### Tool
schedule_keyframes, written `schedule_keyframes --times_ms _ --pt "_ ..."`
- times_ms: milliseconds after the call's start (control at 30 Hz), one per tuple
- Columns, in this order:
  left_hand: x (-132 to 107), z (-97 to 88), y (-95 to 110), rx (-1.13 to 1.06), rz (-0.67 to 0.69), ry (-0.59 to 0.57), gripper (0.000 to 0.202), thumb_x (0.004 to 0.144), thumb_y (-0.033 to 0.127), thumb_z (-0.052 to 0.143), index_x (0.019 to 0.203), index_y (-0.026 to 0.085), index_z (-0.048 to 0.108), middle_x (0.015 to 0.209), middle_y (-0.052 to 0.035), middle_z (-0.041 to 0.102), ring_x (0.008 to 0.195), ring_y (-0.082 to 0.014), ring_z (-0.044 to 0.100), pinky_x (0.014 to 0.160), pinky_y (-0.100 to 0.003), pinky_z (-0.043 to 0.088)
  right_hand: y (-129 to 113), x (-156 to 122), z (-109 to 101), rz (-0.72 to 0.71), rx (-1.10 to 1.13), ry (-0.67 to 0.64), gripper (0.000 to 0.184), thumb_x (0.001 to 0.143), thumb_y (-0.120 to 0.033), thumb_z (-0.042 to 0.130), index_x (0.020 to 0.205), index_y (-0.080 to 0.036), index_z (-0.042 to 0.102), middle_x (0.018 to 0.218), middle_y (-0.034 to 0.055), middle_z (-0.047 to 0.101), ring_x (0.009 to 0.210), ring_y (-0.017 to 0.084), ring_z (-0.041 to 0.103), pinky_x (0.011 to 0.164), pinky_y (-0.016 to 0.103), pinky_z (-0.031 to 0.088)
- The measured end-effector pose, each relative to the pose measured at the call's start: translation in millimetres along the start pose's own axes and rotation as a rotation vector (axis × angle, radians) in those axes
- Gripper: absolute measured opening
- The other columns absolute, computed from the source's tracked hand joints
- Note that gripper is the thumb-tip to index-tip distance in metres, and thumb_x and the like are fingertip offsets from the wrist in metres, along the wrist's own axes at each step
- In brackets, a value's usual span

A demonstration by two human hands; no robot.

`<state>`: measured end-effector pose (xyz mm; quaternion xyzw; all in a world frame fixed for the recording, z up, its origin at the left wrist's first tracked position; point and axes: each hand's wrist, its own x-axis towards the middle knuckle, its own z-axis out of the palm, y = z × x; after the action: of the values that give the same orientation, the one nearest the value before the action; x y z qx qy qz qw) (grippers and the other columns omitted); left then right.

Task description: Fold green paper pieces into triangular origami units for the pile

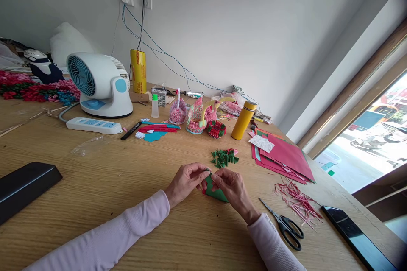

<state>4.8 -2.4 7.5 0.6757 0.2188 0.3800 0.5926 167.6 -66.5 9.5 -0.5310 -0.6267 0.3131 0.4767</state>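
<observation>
My left hand [187, 182] and my right hand [231, 187] meet over the front middle of the table, fingertips pinched close together. Between them is a small piece of green paper [208, 171], mostly hidden by the fingers. Under the hands lie green paper pieces [217, 194] with a red edge showing at their left. Just beyond, a pile of small folded green paper triangles [224, 158] has a few pink ones at its far side. A round red and green folded-paper base [216, 129] stands farther back.
Scissors [283, 223] lie right of my right hand, near pink paper strips [300, 203] and a phone [356, 237]. Red paper sheets [289, 156] and a yellow flask [243, 121] are farther right. Folded-paper swans [195, 116], a power strip [93, 125] and a fan [101, 84] stand behind.
</observation>
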Motion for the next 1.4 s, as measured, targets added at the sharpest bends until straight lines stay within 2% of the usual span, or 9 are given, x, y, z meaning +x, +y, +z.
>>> schedule_keyframes --times_ms 200,367,567,700,800,933,1067,1233,1400 --pt "-0.5 -0.1 2.4 0.037 0.025 -0.024 0.026 0.081 0.037 0.058 0.079 0.012 0.064 0.059 -0.0010 0.063 0.050 -0.0109 0.057 0.054 -0.022 0.047 4.5 1.1 1.4 -0.024 -0.028 0.010 0.033 0.084 -0.045 0.054 0.070 -0.017 0.058 0.058 0.0006 0.061 0.053 0.014 0.059 0.053 0.024 0.044" --pt "-0.6 1.2 3.9 0.031 0.031 0.012 0.027 0.081 0.038 0.057 0.078 0.012 0.062 0.059 -0.0007 0.062 0.050 -0.0108 0.057 0.054 -0.022 0.047 9.5 3.1 1.6 0.015 0.028 -0.006 0.032 0.082 -0.047 0.057 0.072 -0.016 0.059 0.060 0.0023 0.063 0.057 0.016 0.060 0.055 0.025 0.045" --pt "0.6 1.4 3.3 0.019 0.034 0.000 0.028 0.082 0.039 0.056 0.077 0.012 0.063 0.056 -0.0009 0.062 0.049 -0.0103 0.056 0.053 -0.021 0.045 7.1 3.6 -1.8 0.006 0.023 0.025 0.034 0.082 -0.048 0.056 0.068 -0.017 0.055 0.056 0.0003 0.060 0.051 0.013 0.056 0.052 0.024 0.042" --pt "1.6 -0.7 -0.9 0.034 0.034 0.058 0.028 0.082 0.039 0.056 0.078 0.013 0.062 0.055 -0.0001 0.061 0.049 -0.0108 0.056 0.050 -0.020 0.043 5.9 4.0 1.4 0.041 0.102 0.015 0.035 0.082 -0.049 0.056 0.070 -0.017 0.057 0.058 0.0014 0.062 0.052 0.014 0.059 0.052 0.024 0.044" --pt "1.5 -0.3 -1.2 0.017 0.013 0.090 0.028 0.081 0.040 0.057 0.078 0.013 0.060 0.053 0.0003 0.060 0.049 -0.0109 0.057 0.049 -0.020 0.041 6.1 4.6 5.6 0.061 0.177 -0.021 0.033 0.080 -0.049 0.060 0.077 -0.017 0.056 0.061 0.0018 0.065 0.056 0.015 0.062 0.055 0.024 0.047" --pt "1.0 1.2 5.0 -0.037 -0.077 0.099 0.032 0.081 0.044 0.055 0.076 0.013 0.058 0.050 0.0002 0.059 0.048 -0.0115 0.057 0.047 -0.019 0.041 8.2 5.7 7.6 0.062 0.241 0.000 0.031 0.078 -0.047 0.063 0.078 -0.016 0.057 0.061 0.0016 0.066 0.056 0.015 0.064 0.055 0.025 0.049" --pt "0.9 -0.7 8.9 -0.147 -0.150 0.057 0.032 0.081 0.044 0.055 0.077 0.012 0.057 0.058 -0.0012 0.061 0.053 -0.0131 0.060 0.047 -0.020 0.043 7.9 6.3 5.6 0.052 0.258 0.008 0.030 0.079 -0.046 0.062 0.085 -0.017 0.062 0.066 0.0024 0.068 0.059 0.016 0.065 0.060 0.026 0.051" --pt "0.5 -4.1 4.5 -0.314 -0.195 -0.071 0.028 0.080 0.039 0.058 0.084 0.012 0.060 0.074 -0.0044 0.063 0.066 -0.0150 0.063 0.049 -0.021 0.048 5.7 6.4 3.3 -0.003 0.273 -0.018 0.028 0.084 -0.043 0.058 0.092 -0.017 0.066 0.067 0.0028 0.068 0.061 0.015 0.062 0.062 0.026 0.050" --pt "-0.6 -4.7 2.5 -0.442 -0.252 -0.127 0.023 0.081 0.033 0.059 0.091 0.013 0.060 0.078 -0.0052 0.064 0.072 -0.0159 0.064 0.050 -0.020 0.049 10.7 4.9 3.7 0.011 0.300 -0.004 0.029 0.086 -0.039 0.056 0.100 -0.016 0.066 0.066 0.0022 0.067 0.061 0.014 0.059 0.062 0.025 0.047"
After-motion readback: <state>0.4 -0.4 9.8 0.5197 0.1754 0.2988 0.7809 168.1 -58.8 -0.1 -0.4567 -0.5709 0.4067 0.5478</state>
